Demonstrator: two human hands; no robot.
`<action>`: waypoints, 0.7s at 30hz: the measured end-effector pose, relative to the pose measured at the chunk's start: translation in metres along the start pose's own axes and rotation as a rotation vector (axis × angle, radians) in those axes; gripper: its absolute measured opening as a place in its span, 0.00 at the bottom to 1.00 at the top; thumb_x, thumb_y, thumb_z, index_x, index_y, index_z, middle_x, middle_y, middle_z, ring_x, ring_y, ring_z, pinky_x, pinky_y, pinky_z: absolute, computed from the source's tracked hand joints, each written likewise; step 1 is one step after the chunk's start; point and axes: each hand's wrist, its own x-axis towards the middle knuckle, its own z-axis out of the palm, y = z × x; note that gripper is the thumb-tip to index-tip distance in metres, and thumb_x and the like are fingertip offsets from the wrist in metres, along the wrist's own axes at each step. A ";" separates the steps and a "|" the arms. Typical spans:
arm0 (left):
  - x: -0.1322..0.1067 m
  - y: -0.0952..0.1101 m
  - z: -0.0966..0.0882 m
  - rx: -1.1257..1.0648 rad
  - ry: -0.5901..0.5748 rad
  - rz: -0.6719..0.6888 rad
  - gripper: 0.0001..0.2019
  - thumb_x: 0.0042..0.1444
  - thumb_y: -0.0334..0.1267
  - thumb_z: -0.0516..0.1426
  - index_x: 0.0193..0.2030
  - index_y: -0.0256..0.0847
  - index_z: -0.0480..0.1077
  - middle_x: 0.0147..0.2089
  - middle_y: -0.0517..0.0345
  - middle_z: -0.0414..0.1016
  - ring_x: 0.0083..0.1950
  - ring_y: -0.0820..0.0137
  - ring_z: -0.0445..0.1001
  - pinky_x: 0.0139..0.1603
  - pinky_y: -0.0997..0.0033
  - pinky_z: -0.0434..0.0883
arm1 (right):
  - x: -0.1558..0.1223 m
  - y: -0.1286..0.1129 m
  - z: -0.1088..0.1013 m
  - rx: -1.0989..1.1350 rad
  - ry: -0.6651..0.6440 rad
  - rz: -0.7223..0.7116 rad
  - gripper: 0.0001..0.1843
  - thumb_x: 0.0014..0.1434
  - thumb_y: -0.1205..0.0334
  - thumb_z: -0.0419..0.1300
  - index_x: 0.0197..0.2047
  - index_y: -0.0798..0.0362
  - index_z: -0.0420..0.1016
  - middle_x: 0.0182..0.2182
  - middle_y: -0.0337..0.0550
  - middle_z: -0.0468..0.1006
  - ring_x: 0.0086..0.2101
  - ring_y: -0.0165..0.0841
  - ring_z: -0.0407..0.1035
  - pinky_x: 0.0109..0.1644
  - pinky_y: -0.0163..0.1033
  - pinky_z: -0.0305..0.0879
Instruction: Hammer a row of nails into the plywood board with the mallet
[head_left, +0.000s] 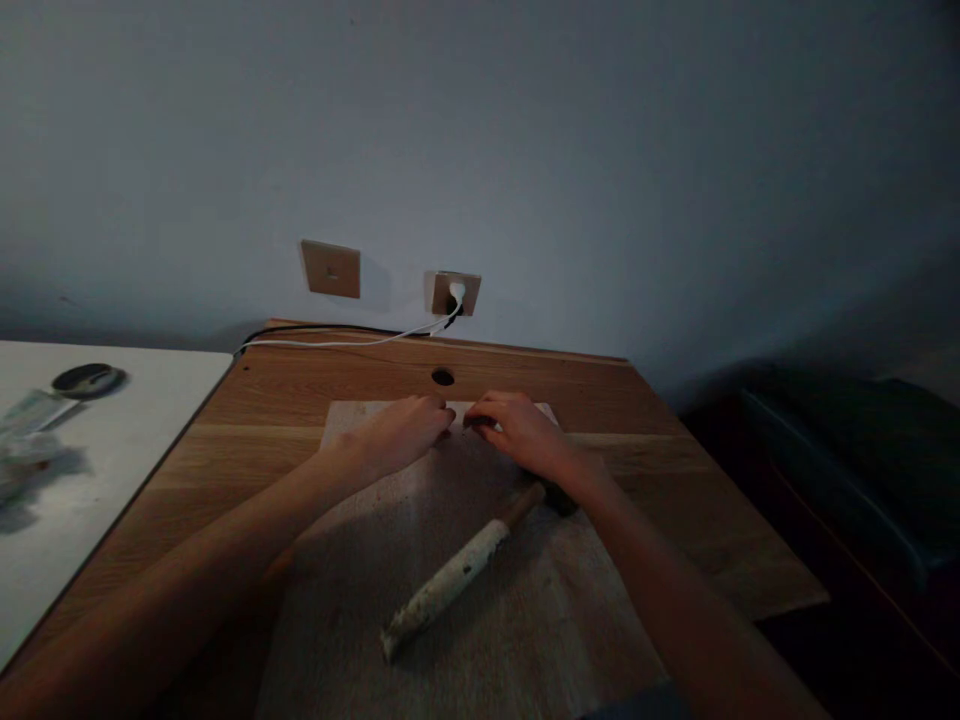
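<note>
The board (525,620) is pale, worn, scuffed wood, lying flat on the desk (285,400) with its far edge near the wall (600,150); both hands rest on it at that far edge. The left hand (405,430) lies knuckles up with fingers curled; the right hand (517,432) is curled the same way, and the two sets of fingertips meet at the middle; the light is dim, so perhaps something small is pinched there, but I cannot tell whether either hand grips anything. One hammer (457,575) lies slantwise on the board between the forearms; its handle is coated in flaking white, bare brown near the head, and the dark head sits partly hidden under the right wrist. There is one board, one hammer, two hands. Behind the hands the desk has one round hole (442,377); the wall carries two wall plates (331,268), the right one with a white plug (457,290); two cables (337,342), one white and one black, run along the desk's back edge. To the left stands a white table (112,470) with a dark disc (88,380) and blurred clutter.
</note>
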 end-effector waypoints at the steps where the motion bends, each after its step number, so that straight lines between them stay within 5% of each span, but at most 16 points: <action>1: 0.000 0.001 -0.001 -0.004 -0.008 -0.008 0.10 0.67 0.27 0.55 0.42 0.35 0.80 0.41 0.44 0.82 0.43 0.57 0.83 0.42 0.63 0.77 | -0.003 0.000 -0.001 0.016 0.007 0.003 0.14 0.64 0.78 0.63 0.47 0.56 0.86 0.44 0.49 0.85 0.45 0.38 0.77 0.53 0.40 0.67; 5: 0.001 0.004 -0.003 -0.003 -0.005 -0.038 0.10 0.68 0.27 0.56 0.43 0.34 0.80 0.43 0.43 0.82 0.44 0.56 0.83 0.43 0.63 0.77 | -0.017 -0.002 0.001 0.086 0.012 0.018 0.14 0.61 0.80 0.64 0.45 0.56 0.86 0.41 0.48 0.85 0.42 0.37 0.78 0.50 0.39 0.69; 9: 0.004 0.005 -0.005 -0.039 0.147 -0.061 0.10 0.70 0.32 0.56 0.45 0.32 0.79 0.47 0.39 0.82 0.45 0.54 0.83 0.43 0.61 0.76 | -0.026 -0.006 0.008 0.165 0.025 0.054 0.13 0.62 0.78 0.65 0.44 0.55 0.87 0.42 0.48 0.86 0.42 0.37 0.79 0.50 0.39 0.70; 12: 0.004 0.003 -0.013 -0.200 0.175 0.015 0.08 0.69 0.31 0.58 0.41 0.34 0.79 0.43 0.46 0.83 0.44 0.60 0.82 0.44 0.65 0.75 | -0.029 -0.010 0.012 0.222 0.044 0.106 0.14 0.62 0.78 0.65 0.45 0.54 0.88 0.43 0.48 0.87 0.43 0.37 0.80 0.50 0.39 0.72; 21: -0.003 -0.006 -0.021 -0.567 -0.196 0.119 0.10 0.53 0.23 0.60 0.36 0.41 0.80 0.32 0.63 0.82 0.34 0.70 0.79 0.38 0.74 0.69 | -0.032 -0.016 0.028 0.319 0.057 0.230 0.12 0.61 0.76 0.64 0.42 0.53 0.87 0.39 0.46 0.89 0.42 0.38 0.83 0.47 0.39 0.72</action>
